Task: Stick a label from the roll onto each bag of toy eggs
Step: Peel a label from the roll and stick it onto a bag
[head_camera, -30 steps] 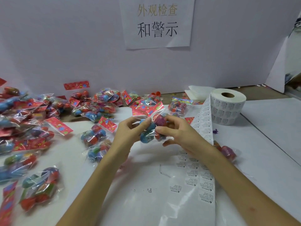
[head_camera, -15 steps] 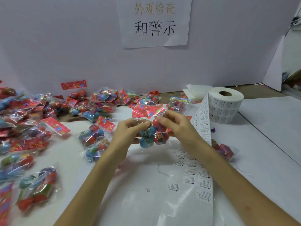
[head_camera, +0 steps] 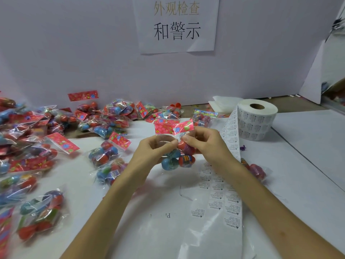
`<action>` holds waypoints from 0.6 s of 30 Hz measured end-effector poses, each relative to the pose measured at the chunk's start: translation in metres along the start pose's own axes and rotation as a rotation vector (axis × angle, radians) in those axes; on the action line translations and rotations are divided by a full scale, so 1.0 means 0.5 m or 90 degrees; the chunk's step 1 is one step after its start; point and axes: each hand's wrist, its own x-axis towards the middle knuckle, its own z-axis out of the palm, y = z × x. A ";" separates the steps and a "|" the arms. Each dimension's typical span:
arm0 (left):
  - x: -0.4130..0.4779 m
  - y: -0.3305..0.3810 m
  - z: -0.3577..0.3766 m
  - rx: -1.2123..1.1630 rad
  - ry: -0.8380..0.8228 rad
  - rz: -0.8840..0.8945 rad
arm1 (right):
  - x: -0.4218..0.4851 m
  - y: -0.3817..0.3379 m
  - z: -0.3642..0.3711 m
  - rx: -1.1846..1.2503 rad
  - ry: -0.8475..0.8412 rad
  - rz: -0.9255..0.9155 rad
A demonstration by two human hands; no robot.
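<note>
Right, head view: your L hand [head_camera: 149, 154] and R hand [head_camera: 203, 144] both pinch one bag [head_camera: 166, 128], held up off the table [head_camera: 298, 165] mid-frame. Thumbs and forefingers meet on the clear film just under its red header. Blue and red eggs [head_camera: 169, 162] hang below. Roll [head_camera: 257, 118] stands on end at R, near the wall [head_camera: 74, 53]. Its strip [head_camera: 230, 139] of labels runs down behind your R wrist toward you. Heap [head_camera: 37, 137] of bags on L. Spare bag [head_camera: 257, 170] lies just R of strip. Paper sign [head_camera: 177, 25] w/ Chinese text on wall.
</note>
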 end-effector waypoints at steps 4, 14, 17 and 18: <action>0.000 -0.001 0.002 -0.003 -0.039 -0.019 | 0.003 0.001 -0.002 -0.014 0.004 -0.004; 0.001 -0.006 -0.005 0.003 0.000 0.011 | 0.004 0.003 0.000 -0.009 -0.042 -0.001; 0.000 -0.003 -0.007 0.006 0.010 0.019 | 0.002 0.003 -0.001 -0.021 -0.076 0.017; 0.000 -0.003 -0.008 0.009 0.011 0.021 | 0.001 0.002 0.000 -0.020 -0.081 0.013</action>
